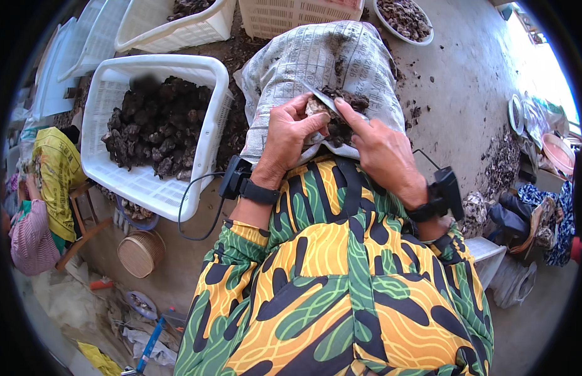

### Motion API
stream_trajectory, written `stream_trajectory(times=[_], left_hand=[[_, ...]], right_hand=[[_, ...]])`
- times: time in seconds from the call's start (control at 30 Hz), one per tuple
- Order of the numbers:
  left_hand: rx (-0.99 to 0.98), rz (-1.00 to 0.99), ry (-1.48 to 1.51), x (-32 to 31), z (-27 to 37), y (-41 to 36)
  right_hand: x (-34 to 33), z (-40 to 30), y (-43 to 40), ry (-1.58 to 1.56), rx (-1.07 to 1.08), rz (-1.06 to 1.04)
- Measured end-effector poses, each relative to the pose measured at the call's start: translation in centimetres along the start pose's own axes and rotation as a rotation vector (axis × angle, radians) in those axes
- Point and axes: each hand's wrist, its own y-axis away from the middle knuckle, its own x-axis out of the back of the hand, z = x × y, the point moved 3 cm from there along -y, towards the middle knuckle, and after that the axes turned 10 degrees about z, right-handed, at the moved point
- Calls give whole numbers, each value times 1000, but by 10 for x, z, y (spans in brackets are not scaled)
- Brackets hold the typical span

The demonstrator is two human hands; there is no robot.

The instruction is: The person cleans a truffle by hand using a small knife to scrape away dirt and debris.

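Over my lap lies a pale woven sack with printed figures and dark dirt on it. My left hand grips a rough, whitish-brown lump between thumb and fingers. My right hand holds a knife, its index finger stretched along the metal blade; the handle is hidden in the palm. The blade lies against the lump's upper right side. Dark crumbly scraps lie on the sack just beyond and beneath the hands.
A white plastic crate of dark knobbly lumps stands at left, more crates beyond it. A bowl of pieces is at upper right. A bamboo basket stands lower left. People sit at far left and far right.
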Motion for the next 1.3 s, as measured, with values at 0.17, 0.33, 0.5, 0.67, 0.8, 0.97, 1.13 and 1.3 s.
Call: stream_trajectory(times=[0.17,0.33,0.5,0.67,0.8,0.97,1.13,1.3], left_hand=[[2,4,76,3,-6,-2],[23,-31,76,5,-8,-5],[5,-59,44,5,-8,-7],[-9,-79,-5,4,-6,-8],[-11,-41,44,4,-3,-5],[30,3,213,1,-4,-5],[33,-37,124,2,-6,-5],[-16,-85,25,3,-3,-5]], right_hand=[[10,22,12,-211,5,-101],[0,16,8,-134,-24,-42],[-4,3,0,12,-39,-16],[-9,-5,-11,122,0,56],[-4,-2,-12,74,32,38],[11,26,9,17,87,14],[5,23,5,42,64,32],[0,6,-13,67,19,-11]])
